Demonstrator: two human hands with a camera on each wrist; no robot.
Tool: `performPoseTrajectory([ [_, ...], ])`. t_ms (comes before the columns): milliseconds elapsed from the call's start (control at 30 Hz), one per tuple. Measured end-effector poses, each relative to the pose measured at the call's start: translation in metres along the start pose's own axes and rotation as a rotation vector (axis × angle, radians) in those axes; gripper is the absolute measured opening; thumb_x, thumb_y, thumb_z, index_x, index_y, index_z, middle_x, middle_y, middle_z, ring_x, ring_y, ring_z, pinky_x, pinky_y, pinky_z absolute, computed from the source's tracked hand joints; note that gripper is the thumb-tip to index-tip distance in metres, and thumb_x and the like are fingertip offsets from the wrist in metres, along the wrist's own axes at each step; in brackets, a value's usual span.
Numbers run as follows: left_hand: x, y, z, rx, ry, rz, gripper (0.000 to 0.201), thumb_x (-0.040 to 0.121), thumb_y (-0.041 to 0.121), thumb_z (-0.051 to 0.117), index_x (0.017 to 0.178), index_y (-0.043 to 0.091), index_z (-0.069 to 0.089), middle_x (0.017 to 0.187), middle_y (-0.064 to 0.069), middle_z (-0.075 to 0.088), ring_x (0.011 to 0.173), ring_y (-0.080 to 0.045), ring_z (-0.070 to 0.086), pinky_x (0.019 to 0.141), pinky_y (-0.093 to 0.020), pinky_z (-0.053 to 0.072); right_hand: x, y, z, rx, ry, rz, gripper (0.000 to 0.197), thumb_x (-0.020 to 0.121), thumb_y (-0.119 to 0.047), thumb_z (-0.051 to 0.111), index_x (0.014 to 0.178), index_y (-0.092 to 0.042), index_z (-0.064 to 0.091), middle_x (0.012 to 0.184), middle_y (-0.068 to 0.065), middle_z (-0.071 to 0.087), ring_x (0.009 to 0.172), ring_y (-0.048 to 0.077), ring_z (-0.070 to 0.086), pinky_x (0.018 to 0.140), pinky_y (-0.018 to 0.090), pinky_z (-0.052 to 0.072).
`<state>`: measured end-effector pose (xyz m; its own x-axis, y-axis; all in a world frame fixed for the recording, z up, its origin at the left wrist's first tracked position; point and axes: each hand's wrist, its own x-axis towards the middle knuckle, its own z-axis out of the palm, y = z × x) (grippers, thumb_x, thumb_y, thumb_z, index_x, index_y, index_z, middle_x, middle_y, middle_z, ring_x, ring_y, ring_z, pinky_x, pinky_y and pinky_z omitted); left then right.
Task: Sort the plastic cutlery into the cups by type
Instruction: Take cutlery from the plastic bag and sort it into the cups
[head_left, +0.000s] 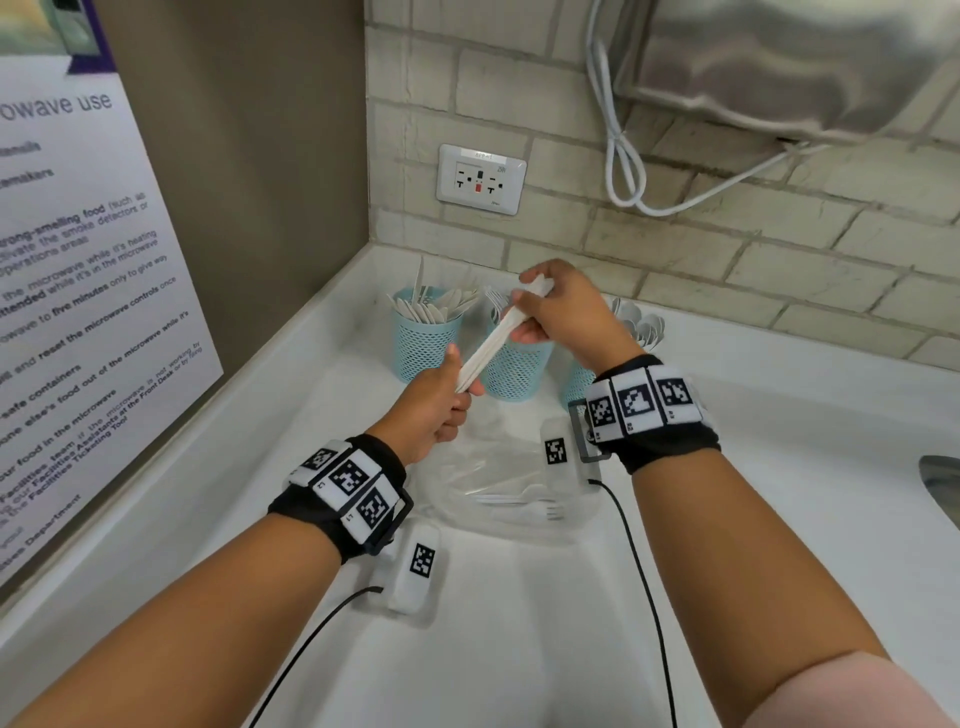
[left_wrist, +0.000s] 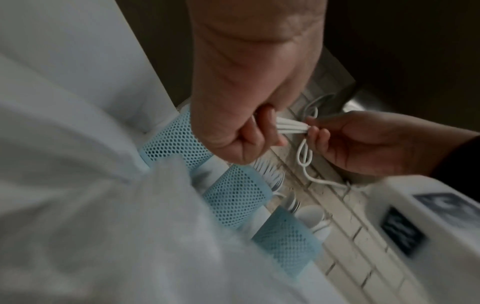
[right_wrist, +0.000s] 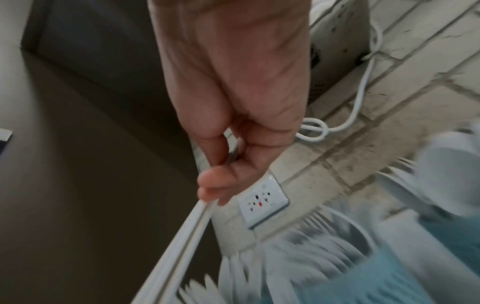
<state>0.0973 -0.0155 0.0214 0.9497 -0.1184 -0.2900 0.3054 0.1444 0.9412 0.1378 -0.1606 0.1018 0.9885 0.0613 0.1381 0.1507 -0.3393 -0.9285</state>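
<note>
We held a bundle of white cutlery (head_left: 493, 338) between both hands, slanted in the air above the table (head_left: 779, 415). Our left hand (head_left: 434, 410) was clenched round the lower end; our right hand (head_left: 558, 312) pinched the upper end between thumb and fingers. Which type the pieces were we could not tell; the working ends were hidden in the grip.

Three blue mesh cups stood just beyond the hands: the left cup (head_left: 423, 343) past the left hand, full of white pieces; the middle cup (head_left: 517, 371) directly under the bundle, showing forks; the right cup (head_left: 576, 382) half hidden behind the right wrist, with spoons above it.

Risks, as we judged them:
- The bundle was several thin, slick pieces pressed together. A loosened pinch at either end could let them fan out and scatter.
- With the ends covered, the whole bundle could go into the wrong cup.
- The cups were light, tall and crowded. Pushing the bundle in at a slant could snag on the pieces already standing there, or tip a cup.
- A clear plastic bag (head_left: 498, 483) with a few forks (head_left: 524, 504) lay below the hands; a wrist or cable might drag it.

Surface: white, smooth table in a corner. Pale brick-tile wall beyond the hands with an outlet (head_left: 480, 179), a looped white cord (head_left: 623, 171), and a steel appliance (head_left: 789, 67) up past the right hand. A printed microwave notice (head_left: 88, 291) hung past the left hand.
</note>
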Motion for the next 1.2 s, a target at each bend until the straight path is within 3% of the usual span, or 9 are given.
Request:
performPoseTrajectory([
  [100,0.000,0.003,-0.003,-0.120,0.076,-0.053,0.050,0.100,0.047,0.026,0.079,0.012,0.055,0.047,0.005,0.040,0.034,-0.004,0.032,0.033,-0.012,0.023,0.019,-0.034,-0.004,0.061,0.196,-0.131,0.013,0.095,-0.005,0.048,0.096,-0.016,0.043,0.091,0.016,0.065,0.061,0.016,0.063,0.047,0.020,0.053],
  [233,-0.004,-0.010,-0.005,0.489,-0.060,-0.015,0.017,0.097,0.019,0.047,0.088,0.010,0.058,0.067,-0.001,0.053,0.054,-0.009,0.048,0.047,-0.013,0.041,0.043,-0.056,0.013,0.068,0.374,-0.349,0.012,0.097,-0.008,0.044,0.099,-0.017,0.038,0.083,0.008,0.062,0.059,0.019,0.059,0.052,0.029,0.053],
  [400,-0.009,-0.023,-0.005,1.061,-0.244,0.148,0.023,0.085,0.026,0.065,0.104,0.013,0.066,0.089,0.005,0.058,0.081,-0.008,0.053,0.074,-0.016,0.040,0.064,-0.029,0.058,-0.301,0.156,-0.389,0.012,0.099,-0.009,0.036,0.106,-0.012,0.043,0.088,0.008,0.063,0.059,0.017,0.055,0.055,0.034,0.049],
  [500,-0.014,-0.025,0.000,1.207,-0.334,0.141,0.036,0.083,0.032,0.068,0.113,0.015,0.060,0.106,-0.001,0.059,0.088,-0.011,0.050,0.077,-0.019,0.038,0.075,-0.009,0.075,-0.505,-0.011,-0.342,0.015,0.097,-0.004,0.030,0.098,-0.014,0.042,0.086,0.014,0.062,0.064,0.022,0.052,0.054,0.029,0.039],
  [667,-0.014,-0.027,-0.002,1.207,-0.355,0.127,0.053,0.080,0.032,0.072,0.123,0.015,0.045,0.118,-0.005,0.054,0.098,-0.016,0.051,0.084,-0.024,0.041,0.080,0.013,0.093,-0.998,-0.236,-0.213,0.030,0.092,-0.009,0.032,0.114,-0.016,0.052,0.114,0.007,0.061,0.115,0.029,0.044,0.091,0.040,0.033],
  [833,-0.014,-0.027,-0.003,1.136,-0.338,0.159,0.053,0.080,0.030,0.072,0.117,0.016,0.036,0.106,-0.003,0.051,0.089,-0.013,0.048,0.076,-0.022,0.038,0.081,0.000,0.090,-1.087,-0.375,-0.107,0.038,0.096,-0.019,0.028,0.126,-0.024,0.050,0.129,0.005,0.054,0.128,0.027,0.031,0.101,0.045,0.025],
  [933,-0.015,-0.028,-0.003,1.191,-0.330,0.264,0.038,0.081,0.030,0.070,0.110,0.021,0.046,0.114,-0.003,0.047,0.096,-0.014,0.046,0.082,-0.024,0.039,0.069,-0.007,0.074,-1.027,-0.296,-0.164,0.037,0.097,-0.024,0.034,0.132,-0.026,0.046,0.132,0.004,0.051,0.128,0.028,0.030,0.101,0.043,0.026],
  [1033,-0.019,-0.029,0.001,1.313,-0.291,0.410,0.021,0.083,0.033,0.067,0.101,0.024,0.059,0.105,0.003,0.039,0.104,-0.015,0.036,0.091,-0.031,0.039,0.050,-0.021,0.047,-0.835,-0.156,-0.175,0.030,0.091,-0.011,0.040,0.112,-0.016,0.062,0.118,0.006,0.061,0.116,0.027,0.049,0.099,0.038,0.040],
  [1200,-0.025,-0.026,0.019,1.323,-0.402,0.495,0.016,0.087,0.015,0.055,0.092,0.011,0.070,0.089,0.002,0.059,0.084,-0.014,0.054,0.077,-0.023,0.044,-0.003,-0.034,0.000,-1.025,-0.474,0.095,0.022,0.088,-0.010,0.054,0.101,-0.007,0.071,0.108,0.010,0.068,0.099,0.023,0.063,0.084,0.031,0.049],
])
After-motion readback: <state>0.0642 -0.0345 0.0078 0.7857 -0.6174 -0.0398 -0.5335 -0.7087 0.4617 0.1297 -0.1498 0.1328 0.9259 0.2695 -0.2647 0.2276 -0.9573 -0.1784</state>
